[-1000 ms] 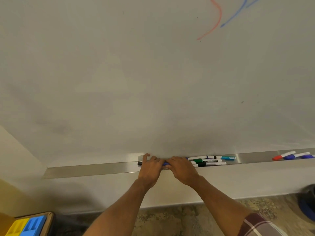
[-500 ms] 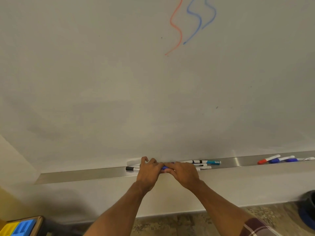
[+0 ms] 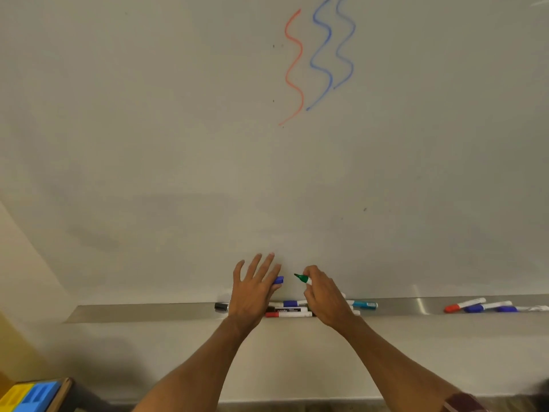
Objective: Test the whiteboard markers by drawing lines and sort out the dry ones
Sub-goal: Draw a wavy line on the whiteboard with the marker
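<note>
right hand (image 3: 323, 295) pinches uncapped green marker (image 3: 303, 278), tip pointing left, just above tray (image 3: 148, 312) | left hand (image 3: 255, 289) fingers spread, thumb and forefinger pinching blue cap (image 3: 278, 280); cap near the tip, apart | spare markers (image 3: 286, 310) in tray beneath both hands | whiteboard (image 3: 148, 144) shows red line (image 3: 294, 66), two blue lines (image 3: 322, 55)

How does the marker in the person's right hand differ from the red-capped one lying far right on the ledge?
The green-tipped marker is uncapped; the red-capped marker has its cap on. The green one is gripped by the right hand, held up before the whiteboard; the red one lies flat on the metal tray, untouched. Both have white barrels. The left hand pinches a blue cap.
</note>
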### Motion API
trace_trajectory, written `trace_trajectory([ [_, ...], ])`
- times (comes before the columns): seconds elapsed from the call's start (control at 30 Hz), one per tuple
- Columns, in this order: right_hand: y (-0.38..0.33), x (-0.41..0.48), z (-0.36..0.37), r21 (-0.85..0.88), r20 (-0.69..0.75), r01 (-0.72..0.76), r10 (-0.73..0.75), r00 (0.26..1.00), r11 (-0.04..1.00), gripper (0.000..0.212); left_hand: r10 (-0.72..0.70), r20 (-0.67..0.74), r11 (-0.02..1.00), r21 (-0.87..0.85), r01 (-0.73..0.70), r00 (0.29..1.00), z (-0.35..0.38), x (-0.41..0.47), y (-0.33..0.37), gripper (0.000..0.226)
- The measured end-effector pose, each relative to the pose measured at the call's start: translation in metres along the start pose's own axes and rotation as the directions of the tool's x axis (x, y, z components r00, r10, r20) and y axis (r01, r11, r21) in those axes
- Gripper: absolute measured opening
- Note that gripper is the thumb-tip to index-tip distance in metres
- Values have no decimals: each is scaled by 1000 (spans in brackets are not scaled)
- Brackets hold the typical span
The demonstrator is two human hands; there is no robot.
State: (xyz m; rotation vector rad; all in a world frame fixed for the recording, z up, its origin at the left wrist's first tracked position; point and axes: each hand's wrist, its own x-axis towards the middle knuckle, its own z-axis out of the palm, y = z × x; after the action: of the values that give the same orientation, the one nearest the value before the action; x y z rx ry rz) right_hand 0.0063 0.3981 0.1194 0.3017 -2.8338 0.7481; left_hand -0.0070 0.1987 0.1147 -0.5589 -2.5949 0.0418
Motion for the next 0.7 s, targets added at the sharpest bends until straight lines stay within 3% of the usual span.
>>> trace_trajectory([
  [0.13,-19,23,-24,49,-219,177,-163,962,983,31,-11,-119,1000,24,14,993,-28,32,-18,51],
  [0.3,-57,68,-88,34,-449,356,-304,840,934,36,20,-333,999,30,-10,943,-91,96,-45,49],
  [0.53,-117,119,-169,-6,-623,477,-376,686,879,40,94,-548,990,136,-21,831,-182,167,-96,52],
  [0.7,-149,140,-209,-24,-673,482,-371,640,876,29,63,-604,992,124,16,794,-230,203,-124,56],
])
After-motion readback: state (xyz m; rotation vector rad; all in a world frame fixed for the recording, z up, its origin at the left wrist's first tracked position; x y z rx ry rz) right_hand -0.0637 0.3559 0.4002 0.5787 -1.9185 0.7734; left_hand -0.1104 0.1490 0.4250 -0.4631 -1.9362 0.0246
